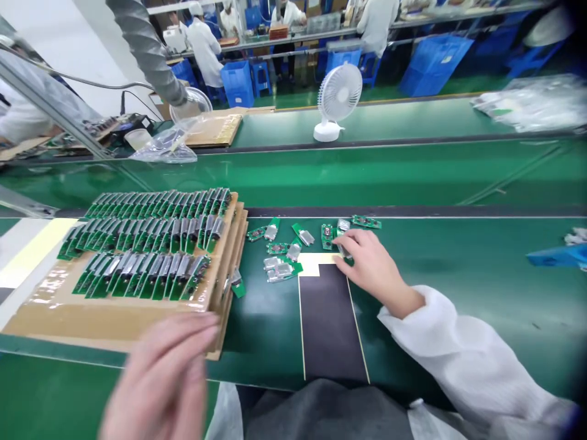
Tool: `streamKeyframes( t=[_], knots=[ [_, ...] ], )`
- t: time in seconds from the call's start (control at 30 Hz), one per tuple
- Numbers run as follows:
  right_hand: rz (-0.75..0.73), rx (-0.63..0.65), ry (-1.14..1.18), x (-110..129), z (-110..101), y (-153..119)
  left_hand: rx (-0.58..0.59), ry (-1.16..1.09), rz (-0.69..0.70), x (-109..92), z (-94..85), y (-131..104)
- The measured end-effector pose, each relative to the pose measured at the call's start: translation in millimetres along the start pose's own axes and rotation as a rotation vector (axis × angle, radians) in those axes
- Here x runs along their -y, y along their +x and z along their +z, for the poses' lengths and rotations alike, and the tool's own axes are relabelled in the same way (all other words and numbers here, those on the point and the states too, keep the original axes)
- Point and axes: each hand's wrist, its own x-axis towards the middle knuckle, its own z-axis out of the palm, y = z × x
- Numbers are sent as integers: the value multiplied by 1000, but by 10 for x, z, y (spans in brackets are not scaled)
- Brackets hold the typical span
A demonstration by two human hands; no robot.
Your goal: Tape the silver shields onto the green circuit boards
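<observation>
My right hand (369,266) reaches to the loose boards, its thumb and index finger curled around a small green circuit board (347,260) with a silver part, mostly hidden by the fingers. Close by lie another board (327,237) and a dark strip with pale yellow edges (328,324). My left hand (165,373) is low in front, blurred by motion, its fingers close together; whether it holds anything cannot be seen. Beyond it, several rows of boards with silver parts (147,272) stand leaning on a stack of cardboard sheets (114,327).
Several loose boards (279,269) are scattered right of the stack, and one (237,283) rests against its edge. A white fan (339,95) stands on the rear ledge, with plastic bags (536,101) at the right. A blue object (557,255) lies far right. People in white work behind.
</observation>
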Motion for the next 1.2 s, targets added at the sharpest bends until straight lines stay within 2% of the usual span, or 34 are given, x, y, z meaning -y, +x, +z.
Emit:
streamKeyframes(
  t=[0.07,0.1,0.17,0.2,0.27,0.33,0.37,0.43,0.53,0.6,0.73,0.83,0.9,0.97,1.03,1.07,1.13,1.2],
  knots=[
    [-52,-12,-27,-158,54,-17,160,-3,146,-102,470,25],
    [-64,-11,-31,-219,66,-30,228,64,165,-90,730,43],
    [-50,-25,-36,-319,53,-73,297,261,128,18,1196,70],
    [-30,-57,-52,-354,28,-102,319,292,106,91,1371,75],
    [-9,-156,-90,-366,-36,-166,341,319,83,221,1577,72],
    [-56,-211,-64,-277,-78,-221,342,304,72,294,1625,64],
    [-112,-189,-10,-197,-79,-239,340,295,66,305,1612,61],
    [-240,-62,95,-5,-37,-261,342,274,53,283,1550,55],
    [-355,103,78,207,76,-289,382,236,54,198,1439,9],
    [-392,162,32,223,123,-326,413,218,61,150,1373,-68],
    [-392,187,19,124,62,-383,442,223,50,95,1271,-280],
    [-292,205,180,281,-56,-300,429,179,67,31,1152,-389],
    [-186,279,394,563,-95,-161,359,111,116,-27,991,-426],
    [-105,426,581,918,-63,17,253,66,189,-70,759,-469],
    [-14,585,681,1252,38,194,122,87,227,-78,502,-555],
    [-1,620,684,1390,104,272,33,117,206,-69,387,-622],
    [24,681,702,1588,246,394,-163,147,70,-30,220,-795],
    [47,732,724,1692,370,470,-337,93,-196,22,151,-990]
  ],
)
